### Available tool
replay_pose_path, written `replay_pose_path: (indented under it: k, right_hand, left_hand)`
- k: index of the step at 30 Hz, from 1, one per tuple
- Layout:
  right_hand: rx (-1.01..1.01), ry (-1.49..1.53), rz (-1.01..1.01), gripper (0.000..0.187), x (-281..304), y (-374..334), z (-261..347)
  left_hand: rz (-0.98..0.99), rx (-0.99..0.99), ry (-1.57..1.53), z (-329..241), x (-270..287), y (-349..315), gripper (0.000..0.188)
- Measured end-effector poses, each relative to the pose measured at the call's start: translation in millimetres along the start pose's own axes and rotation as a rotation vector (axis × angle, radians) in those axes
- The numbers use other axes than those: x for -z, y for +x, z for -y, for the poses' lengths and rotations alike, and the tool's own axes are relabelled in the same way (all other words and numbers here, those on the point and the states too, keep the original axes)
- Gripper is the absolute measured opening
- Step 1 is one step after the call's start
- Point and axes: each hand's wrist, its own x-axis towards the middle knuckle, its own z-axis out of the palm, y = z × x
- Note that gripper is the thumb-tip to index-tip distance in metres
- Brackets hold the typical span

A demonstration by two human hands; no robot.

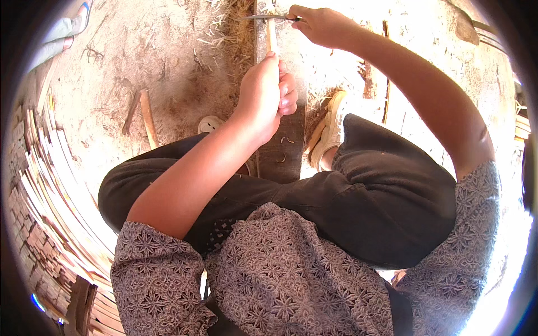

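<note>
My left hand [268, 92] is closed in a fist around a pale wooden stick [272, 37], which points away from me over a plank. At the stick's far end, a knife [262, 17] with a thin, slightly curved blade lies across it. My right hand [324, 27] grips the knife's handle, most of it hidden in the fingers, and the blade points left. Beneath the stick runs the dark wooden plank [279, 159], between my feet, with a few curled shavings on its near part.
Wood shavings [216, 39] litter the dirt floor left of the plank. Wooden pieces [148, 119] lie near my left knee. Long pale wood strips [61, 201] are piled at the left. Another person's foot [84, 15] shows at the far left. My shoe [333, 126] stands right of the plank.
</note>
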Motion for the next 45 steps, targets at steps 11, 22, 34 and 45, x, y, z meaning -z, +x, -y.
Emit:
replay_pose_path:
  k: [11,22,34,45]
  right_hand:
    - [-0.07,0.306,0.118,0.028,52.0,-109.6,64.7]
    - [-0.058,0.061,0.063,0.03,9.0,-6.6,8.9]
    - [-0.112,0.289,0.158,0.028,57.8,-127.3,64.9]
    - [-0.151,0.069,0.126,0.029,18.6,-10.6,12.9]
  left_hand:
    - [-0.018,0.009,-0.038,-2.4,16.7,0.6,0.025]
    - [-0.057,-0.018,0.035,-1.7,6.5,-1.2,0.025]
    - [-0.075,-0.014,0.055,1.9,13.4,4.4,0.031]
    - [-0.053,-0.053,0.092,2.1,8.4,1.3,0.03]
